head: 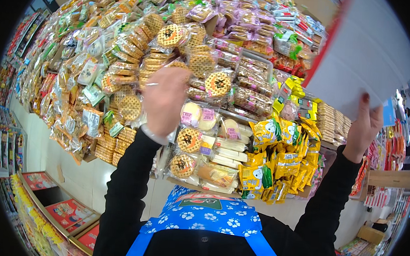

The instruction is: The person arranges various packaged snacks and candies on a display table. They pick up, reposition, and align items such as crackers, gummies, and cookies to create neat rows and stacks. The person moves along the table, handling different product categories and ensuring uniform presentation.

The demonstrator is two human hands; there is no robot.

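My left hand (166, 97), blurred and with its back to me, reaches over the piled waffle biscuits (130, 107) in clear wrappers. Its fingertips are hidden, so I cannot tell whether it grips a packet. Just to its right are wrapped round waffles with printed characters (218, 83) and dark nutty bars (253, 83). At the right, my right hand (363, 127) holds the lower edge of a large white panel with a red edge (364, 56), possibly part of a carton. The panel is raised above the goods and covers some of them.
Yellow snack packets (289, 161) and pale wrapped biscuits (230, 147) fill the display's near side, close to my blue apron (203, 212). A low case with red panels (69, 213) stands at lower left. Stocked shelves (10, 144) line the far left.
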